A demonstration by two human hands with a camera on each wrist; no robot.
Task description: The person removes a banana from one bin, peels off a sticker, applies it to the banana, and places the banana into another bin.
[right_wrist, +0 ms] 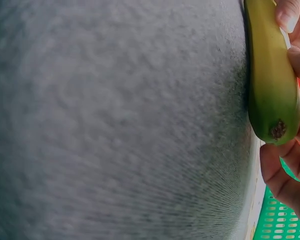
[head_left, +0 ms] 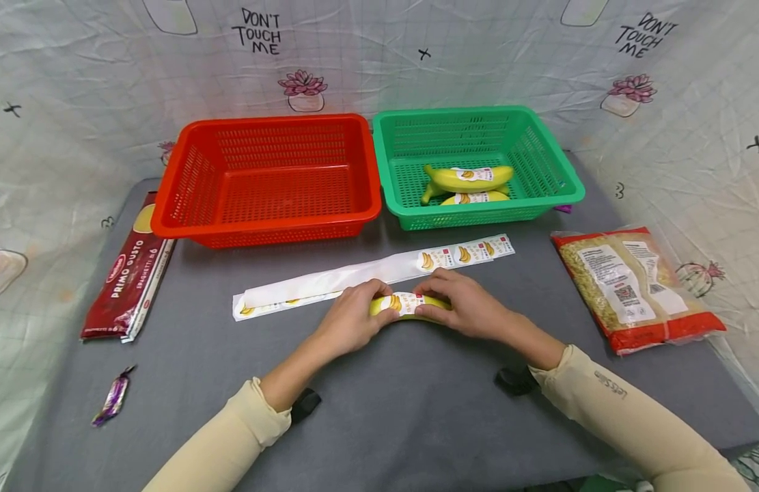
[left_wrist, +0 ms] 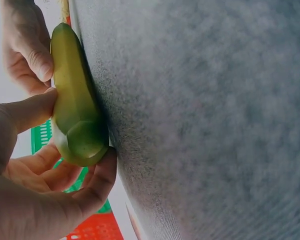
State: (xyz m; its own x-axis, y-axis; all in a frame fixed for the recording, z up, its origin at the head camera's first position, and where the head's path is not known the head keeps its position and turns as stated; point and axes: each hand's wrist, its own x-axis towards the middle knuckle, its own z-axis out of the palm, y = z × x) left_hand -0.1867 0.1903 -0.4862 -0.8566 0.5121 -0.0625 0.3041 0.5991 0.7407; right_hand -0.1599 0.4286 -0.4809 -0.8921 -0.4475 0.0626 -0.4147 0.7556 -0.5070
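A yellow banana (head_left: 410, 316) lies on the grey table before me, with a white label (head_left: 405, 301) printed with bananas on its upper side. My left hand (head_left: 351, 320) grips its left end, the fingers behind it and the thumb on the near side. At the right end my right hand (head_left: 468, 305) grips it the same way. Both thumbs touch the label's edges. In the left wrist view the banana (left_wrist: 72, 75) has a greenish rounded end. Its other end, seen in the right wrist view, has a dark tip (right_wrist: 278, 130). Just behind the hands lie strips of banana labels (head_left: 437, 260).
A red basket (head_left: 265, 236) stands at the back left. Beside it, a green basket (head_left: 477, 217) contains labelled bananas (head_left: 471, 179). A spaghetti packet (head_left: 123, 287) and a purple-wrapped candy (head_left: 113, 396) lie at left, a bag of grain-like food (head_left: 631, 287) at right.
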